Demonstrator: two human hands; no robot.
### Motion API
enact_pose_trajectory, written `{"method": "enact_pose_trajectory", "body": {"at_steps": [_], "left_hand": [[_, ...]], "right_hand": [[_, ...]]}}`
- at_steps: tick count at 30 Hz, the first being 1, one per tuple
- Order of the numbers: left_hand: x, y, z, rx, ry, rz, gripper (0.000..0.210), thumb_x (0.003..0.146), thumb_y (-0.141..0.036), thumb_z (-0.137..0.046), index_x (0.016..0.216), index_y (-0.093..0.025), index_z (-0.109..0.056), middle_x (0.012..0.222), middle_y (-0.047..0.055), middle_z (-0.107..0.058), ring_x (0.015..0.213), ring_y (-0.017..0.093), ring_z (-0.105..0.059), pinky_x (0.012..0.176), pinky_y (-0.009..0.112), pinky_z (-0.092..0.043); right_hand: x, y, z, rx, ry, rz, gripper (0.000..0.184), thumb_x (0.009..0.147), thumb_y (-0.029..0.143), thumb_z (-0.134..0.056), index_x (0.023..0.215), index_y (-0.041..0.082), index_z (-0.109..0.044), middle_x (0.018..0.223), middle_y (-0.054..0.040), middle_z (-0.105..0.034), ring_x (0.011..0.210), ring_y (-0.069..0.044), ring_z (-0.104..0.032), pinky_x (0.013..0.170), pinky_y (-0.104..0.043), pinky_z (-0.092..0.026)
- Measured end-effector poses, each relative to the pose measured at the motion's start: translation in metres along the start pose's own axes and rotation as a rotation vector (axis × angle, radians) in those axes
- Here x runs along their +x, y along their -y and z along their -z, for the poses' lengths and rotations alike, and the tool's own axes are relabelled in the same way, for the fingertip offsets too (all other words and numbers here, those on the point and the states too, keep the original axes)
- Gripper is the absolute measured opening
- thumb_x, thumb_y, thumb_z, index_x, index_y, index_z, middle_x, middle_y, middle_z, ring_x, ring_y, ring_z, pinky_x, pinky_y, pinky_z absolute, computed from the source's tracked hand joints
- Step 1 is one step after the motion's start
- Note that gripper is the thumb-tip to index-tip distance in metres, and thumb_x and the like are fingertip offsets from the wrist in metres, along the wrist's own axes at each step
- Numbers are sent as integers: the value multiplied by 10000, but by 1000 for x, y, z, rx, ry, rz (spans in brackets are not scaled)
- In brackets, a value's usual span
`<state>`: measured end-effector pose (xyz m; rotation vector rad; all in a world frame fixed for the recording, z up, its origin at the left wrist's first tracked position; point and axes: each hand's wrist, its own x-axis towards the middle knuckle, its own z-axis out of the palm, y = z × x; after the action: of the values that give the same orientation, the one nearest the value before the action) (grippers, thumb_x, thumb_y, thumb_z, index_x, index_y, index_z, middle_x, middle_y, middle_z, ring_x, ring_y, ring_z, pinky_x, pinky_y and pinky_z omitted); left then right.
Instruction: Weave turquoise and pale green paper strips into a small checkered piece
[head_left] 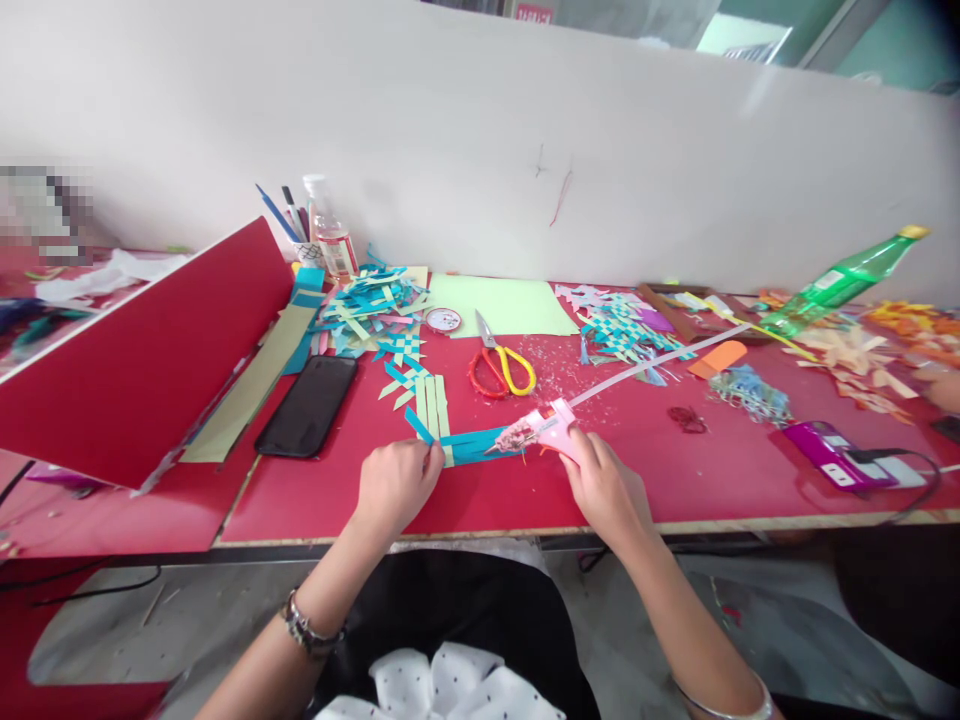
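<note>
My right hand [609, 492] is wrapped round the grip of a pink hot glue gun [551, 428], its nozzle pointing left over the strips. From the gun's back a long pale glue stick [652, 363] runs up to the right. My left hand [400, 482] pinches a blue paper strip [418, 424] whose end sticks up past the fingers. Between the hands, blue paper strips [472, 447] lie flat on the red table, crossing pale green strips [431, 405]. Just beyond are scissors [504, 362] with one red and one yellow handle.
A black phone [307, 405] lies left, beside a standing red board [172, 350]. Woven paper scraps [367, 305] are heaped behind. A green bottle [847, 285] leans at the back right. A purple power socket [836, 455] sits near the right front edge. A white partition [450, 140] closes the back.
</note>
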<state>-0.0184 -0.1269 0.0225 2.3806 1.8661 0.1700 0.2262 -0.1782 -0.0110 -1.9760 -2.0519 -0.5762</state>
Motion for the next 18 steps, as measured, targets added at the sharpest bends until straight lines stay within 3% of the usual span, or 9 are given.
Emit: {"method": "enact_pose_trajectory", "body": {"at_steps": [18], "left_hand": [[-1,1,-1,-4,-13,-7,457,829,-361,-256,552,-149,-552,559,56,-593,517,162,-545,437,233,-148]], "right_hand": [[-5,-22,17,-127,73,-71,317,837,266,-362,1109,128,-451,865,-73,-577,730,-164,-569,478,-229,-391]]}}
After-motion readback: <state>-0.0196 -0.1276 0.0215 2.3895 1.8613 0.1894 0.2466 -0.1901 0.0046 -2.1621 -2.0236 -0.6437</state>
